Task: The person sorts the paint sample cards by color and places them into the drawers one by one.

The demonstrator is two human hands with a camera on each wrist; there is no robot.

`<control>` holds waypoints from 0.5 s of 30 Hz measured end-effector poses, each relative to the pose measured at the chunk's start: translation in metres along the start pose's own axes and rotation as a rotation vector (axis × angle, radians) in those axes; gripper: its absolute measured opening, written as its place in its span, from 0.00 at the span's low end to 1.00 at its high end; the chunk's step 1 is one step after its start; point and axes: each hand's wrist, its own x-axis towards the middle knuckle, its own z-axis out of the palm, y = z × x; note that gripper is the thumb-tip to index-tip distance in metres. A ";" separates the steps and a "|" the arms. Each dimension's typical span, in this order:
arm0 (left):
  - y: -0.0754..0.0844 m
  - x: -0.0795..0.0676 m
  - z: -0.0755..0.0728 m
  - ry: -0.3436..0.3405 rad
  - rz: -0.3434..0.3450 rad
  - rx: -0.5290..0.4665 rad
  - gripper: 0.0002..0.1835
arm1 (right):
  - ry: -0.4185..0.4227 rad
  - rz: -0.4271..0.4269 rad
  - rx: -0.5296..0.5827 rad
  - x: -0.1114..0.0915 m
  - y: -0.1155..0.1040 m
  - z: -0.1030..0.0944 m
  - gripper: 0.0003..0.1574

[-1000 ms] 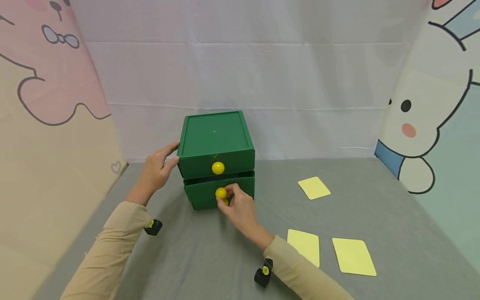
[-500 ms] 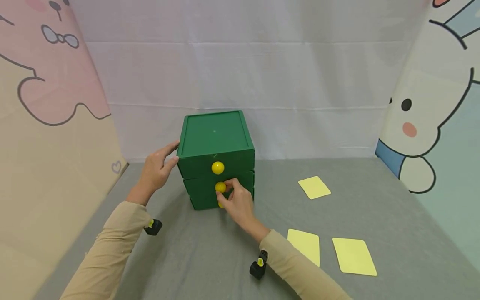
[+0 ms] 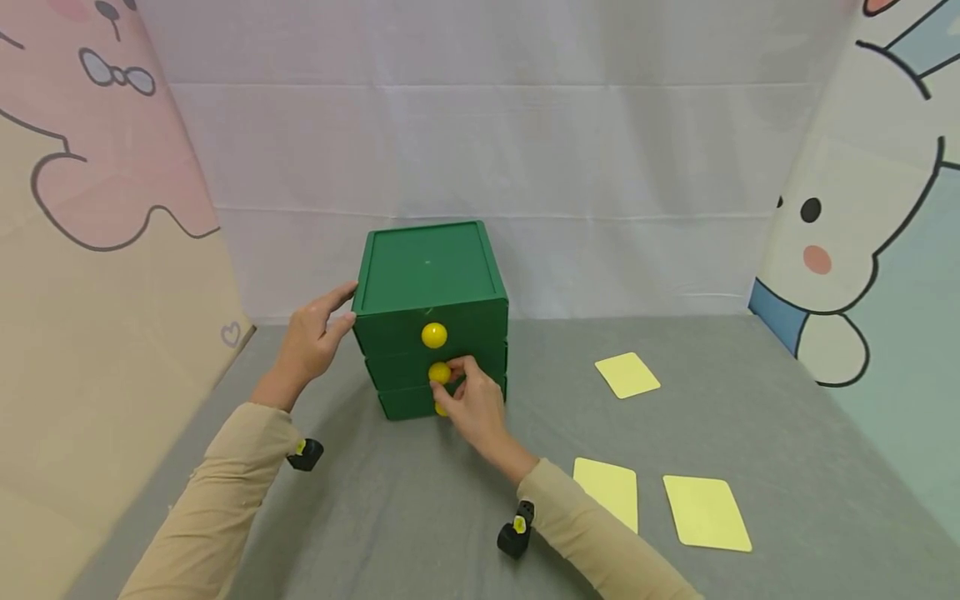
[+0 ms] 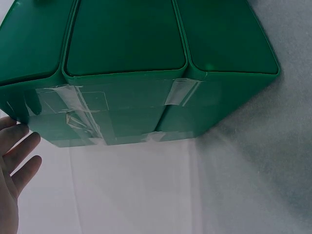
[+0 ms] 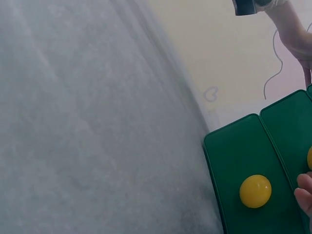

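A green chest of three stacked drawers [image 3: 431, 262] stands toward the back of the grey table, its drawers flush. Each front carries a round yellow knob. My right hand [image 3: 480, 412] pinches the middle knob [image 3: 439, 372] between thumb and fingers; its fingertips [image 5: 304, 195] show at the edge of the right wrist view, beside the bottom knob [image 5: 255, 191]. Above is the top knob [image 3: 434, 335]. My left hand [image 3: 307, 342] rests its fingertips on the chest's left side near the top. In the left wrist view, clear tape [image 4: 183, 91] crosses that side.
Three yellow square cards lie on the right of the table: a far card [image 3: 628, 375], a near card [image 3: 707, 512], and another card [image 3: 607, 492] partly behind the right sleeve. A white cloth [image 3: 600, 167] hangs behind, with cartoon-printed panels at both sides.
The middle drawer was pulled slightly out a second ago and has been pushed in, my right hand moving forward with its knob. The left hand has stayed on the chest's side.
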 end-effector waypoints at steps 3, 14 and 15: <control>0.001 0.000 0.000 0.000 0.001 -0.003 0.23 | -0.035 0.046 0.011 -0.003 -0.002 -0.001 0.18; 0.000 0.000 0.000 0.000 -0.004 0.005 0.23 | -0.049 0.265 0.132 -0.021 0.004 -0.001 0.22; 0.000 0.000 0.000 0.000 -0.002 0.005 0.23 | -0.046 0.271 0.139 -0.023 0.006 0.000 0.22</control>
